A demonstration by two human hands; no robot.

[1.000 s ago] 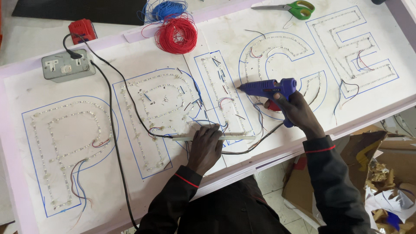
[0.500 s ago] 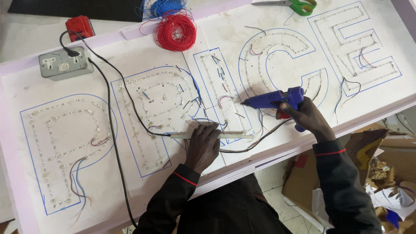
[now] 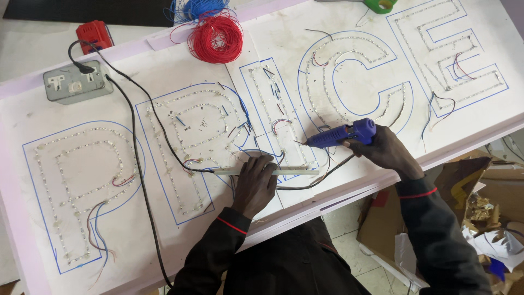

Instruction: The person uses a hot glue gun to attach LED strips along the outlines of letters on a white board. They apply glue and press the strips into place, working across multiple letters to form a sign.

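Gripping the blue glue gun (image 3: 341, 134) in our right hand (image 3: 385, 152), we have the fingers wrapped tight round its handle, nozzle aimed away toward our left, its tip just above the white sign board (image 3: 164, 65) near the foot of the narrow straight letter outline. Our left hand (image 3: 254, 183) lies flat, fingers pressing down on a pale slim strip (image 3: 284, 171) that runs sideways across the board; it pins rather than clasps, palm down on the strip's middle.

To do this well, we judge that the nozzle should meet the board close beside the pinned strip, with the left hand bearing down steadily so nothing lifts, and the gun's black cord (image 3: 305, 183), which loops under the strip near our wrist, kept out of the glue.

From the gun's tip, the strip lies just below and toward our body, near but apart. Beyond the nozzle are loose red and blue wire ends (image 3: 281, 123) inside the straight letter. Farther left of the pinning hand sit the rounded letter outlines studded with small lights (image 3: 185, 117). Well away, at the board's far edge, rest a red wire coil (image 3: 215, 38), a grey socket box (image 3: 76, 82) and a small red device (image 3: 94, 34).
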